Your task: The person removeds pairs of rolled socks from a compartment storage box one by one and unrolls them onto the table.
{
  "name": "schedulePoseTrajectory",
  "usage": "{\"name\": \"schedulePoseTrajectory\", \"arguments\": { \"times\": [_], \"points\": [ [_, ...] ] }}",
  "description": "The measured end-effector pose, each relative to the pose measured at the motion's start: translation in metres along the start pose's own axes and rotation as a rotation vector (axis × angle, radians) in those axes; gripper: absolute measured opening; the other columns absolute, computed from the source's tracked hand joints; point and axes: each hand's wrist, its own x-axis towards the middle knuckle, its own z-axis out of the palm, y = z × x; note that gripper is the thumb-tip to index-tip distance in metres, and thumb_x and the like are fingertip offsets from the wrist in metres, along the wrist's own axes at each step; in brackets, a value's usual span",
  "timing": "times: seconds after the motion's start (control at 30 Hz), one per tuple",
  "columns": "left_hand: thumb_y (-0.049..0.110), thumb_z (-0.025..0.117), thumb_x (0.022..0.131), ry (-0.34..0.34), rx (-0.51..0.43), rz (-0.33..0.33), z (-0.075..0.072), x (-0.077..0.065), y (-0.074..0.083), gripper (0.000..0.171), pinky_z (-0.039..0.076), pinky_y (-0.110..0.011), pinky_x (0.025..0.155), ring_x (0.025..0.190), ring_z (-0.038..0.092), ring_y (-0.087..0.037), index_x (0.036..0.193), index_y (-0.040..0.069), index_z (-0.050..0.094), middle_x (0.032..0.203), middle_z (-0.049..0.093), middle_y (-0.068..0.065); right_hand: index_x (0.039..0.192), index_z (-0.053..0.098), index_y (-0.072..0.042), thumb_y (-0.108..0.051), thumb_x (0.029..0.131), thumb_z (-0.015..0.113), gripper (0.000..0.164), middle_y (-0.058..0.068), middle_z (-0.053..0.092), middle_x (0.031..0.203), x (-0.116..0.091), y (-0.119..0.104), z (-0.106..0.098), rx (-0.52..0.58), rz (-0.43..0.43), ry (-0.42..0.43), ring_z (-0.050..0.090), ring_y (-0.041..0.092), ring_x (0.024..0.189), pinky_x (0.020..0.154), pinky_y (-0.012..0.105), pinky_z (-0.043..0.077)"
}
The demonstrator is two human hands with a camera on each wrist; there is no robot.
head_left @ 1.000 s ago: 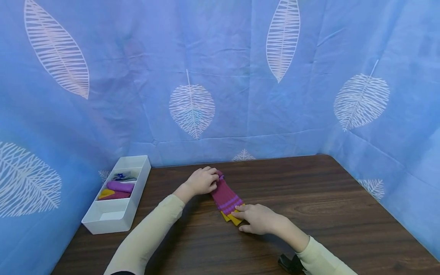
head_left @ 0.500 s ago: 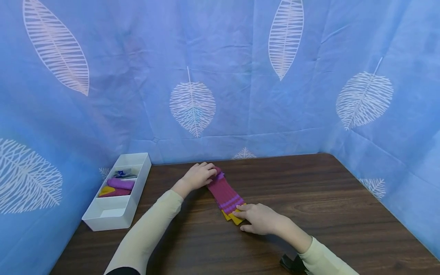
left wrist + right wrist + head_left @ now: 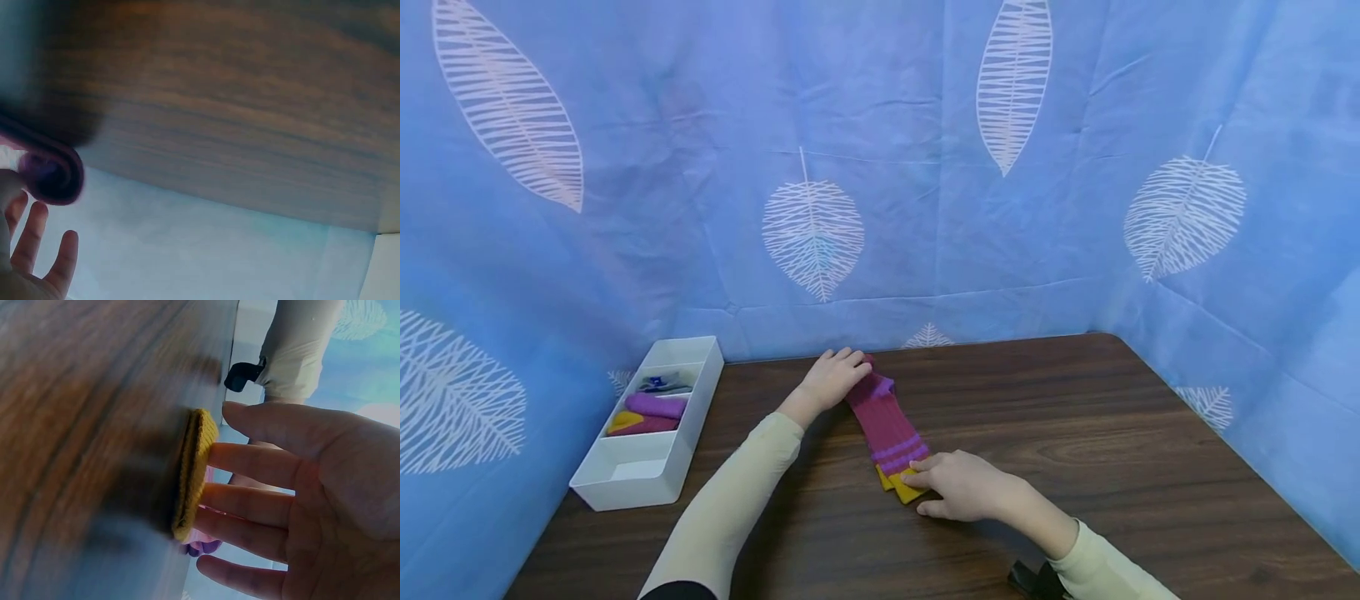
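Observation:
A pair of maroon socks (image 3: 883, 421) with purple bands and yellow cuffs (image 3: 199, 475) lies stacked across the table in the head view. My left hand (image 3: 833, 379) holds the far toe end, which the left wrist view shows as a curled roll (image 3: 53, 175) raised off the tabletop; several fingertips of the hand (image 3: 40, 250) stand apart beside it. At the near end my right hand (image 3: 962, 485) rests on the yellow cuffs. In the right wrist view the fingers of that hand (image 3: 312, 487) are spread and nearly straight against the cuff.
A white divided box (image 3: 651, 467) stands at the table's left, with a purple rolled item (image 3: 657, 406), a maroon and yellow one (image 3: 642, 423) and a small clear packet (image 3: 664, 383) in it. A blue leaf-print curtain (image 3: 880, 242) hangs behind the wooden table (image 3: 1075, 433).
My left hand has moved slightly away toward the table's back edge with the toe end, and more of the purple heel patch shows. The right hand stays on the cuffs.

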Motion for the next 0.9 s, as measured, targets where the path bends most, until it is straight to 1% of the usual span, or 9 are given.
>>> {"name": "schedulePoseTrajectory", "arguments": {
  "times": [0.1,0.2,0.3,0.37,0.47,0.53,0.67,0.83,0.9],
  "points": [
    [0.008,0.060,0.095,-0.059,0.004,-0.050,0.004,0.000,-0.004,0.025,0.053,-0.041,0.083,0.108,0.058,-0.022,0.117,0.019,0.066,0.119,0.061,-0.001,0.137,0.058,-0.023,-0.037,0.094,0.063,0.045,0.003,0.060,0.138,0.000,-0.001,0.000,-0.009,-0.010,-0.005,0.056,0.025,0.127,0.102,0.047,0.047],
    [0.012,0.061,0.096,-0.104,-0.042,-0.125,0.010,-0.002,-0.011,0.021,0.054,-0.043,0.086,0.108,0.060,-0.024,0.115,0.018,0.067,0.118,0.064,-0.002,0.136,0.058,-0.024,-0.038,0.094,0.062,0.045,-0.001,0.060,0.138,0.000,-0.002,0.001,-0.026,-0.022,0.000,0.057,0.023,0.126,0.102,0.046,0.048],
    [0.019,0.060,0.095,-0.110,-0.118,-0.176,0.016,-0.004,-0.016,0.020,0.053,-0.046,0.088,0.109,0.061,-0.026,0.115,0.016,0.065,0.116,0.066,-0.004,0.135,0.059,-0.024,-0.038,0.094,0.063,0.044,-0.001,0.060,0.138,0.000,-0.003,0.001,-0.032,-0.029,0.007,0.058,0.022,0.125,0.100,0.043,0.049],
    [0.024,0.059,0.095,-0.105,-0.162,-0.190,0.017,-0.005,-0.019,0.023,0.052,-0.047,0.089,0.109,0.061,-0.027,0.115,0.015,0.065,0.115,0.066,-0.005,0.135,0.060,-0.024,-0.038,0.094,0.063,0.043,0.000,0.060,0.138,0.000,-0.003,0.000,-0.029,-0.032,0.008,0.059,0.022,0.123,0.098,0.041,0.051],
    [0.030,0.057,0.096,-0.108,-0.186,-0.199,0.017,-0.006,-0.021,0.028,0.051,-0.049,0.089,0.110,0.061,-0.029,0.117,0.013,0.063,0.116,0.065,-0.007,0.134,0.061,-0.024,-0.038,0.094,0.062,0.042,0.000,0.060,0.137,0.000,-0.003,0.000,-0.025,-0.042,0.007,0.061,0.022,0.121,0.097,0.040,0.052],
    [0.032,0.058,0.096,-0.107,-0.173,-0.211,0.015,-0.007,-0.021,0.028,0.052,-0.050,0.087,0.110,0.060,-0.029,0.116,0.013,0.063,0.115,0.066,-0.007,0.133,0.062,-0.024,-0.038,0.094,0.062,0.041,0.001,0.061,0.136,0.000,-0.003,0.000,-0.023,-0.051,0.009,0.062,0.022,0.119,0.096,0.039,0.052],
    [0.034,0.060,0.096,-0.137,-0.142,-0.263,0.013,-0.007,-0.023,0.028,0.051,-0.051,0.086,0.112,0.058,-0.029,0.116,0.013,0.061,0.116,0.065,-0.008,0.131,0.064,-0.023,-0.037,0.094,0.063,0.039,0.001,0.063,0.134,-0.001,-0.003,0.000,-0.019,-0.061,0.017,0.063,0.021,0.118,0.096,0.038,0.053],
    [0.032,0.058,0.098,-0.203,-0.117,-0.370,0.014,-0.008,-0.029,0.029,0.048,-0.055,0.092,0.119,0.053,-0.030,0.120,0.013,0.061,0.121,0.063,-0.009,0.128,0.066,-0.024,-0.037,0.094,0.062,0.036,0.001,0.064,0.132,-0.002,-0.002,-0.001,-0.007,-0.062,0.016,0.064,0.019,0.117,0.096,0.037,0.053],
    [0.031,0.058,0.098,-0.222,-0.109,-0.406,0.014,-0.009,-0.031,0.029,0.047,-0.056,0.093,0.119,0.052,-0.030,0.121,0.014,0.061,0.121,0.062,-0.009,0.127,0.066,-0.024,-0.037,0.094,0.062,0.035,0.001,0.064,0.132,-0.003,-0.002,-0.002,-0.002,-0.059,0.014,0.065,0.019,0.116,0.095,0.037,0.053]
  ]
}}
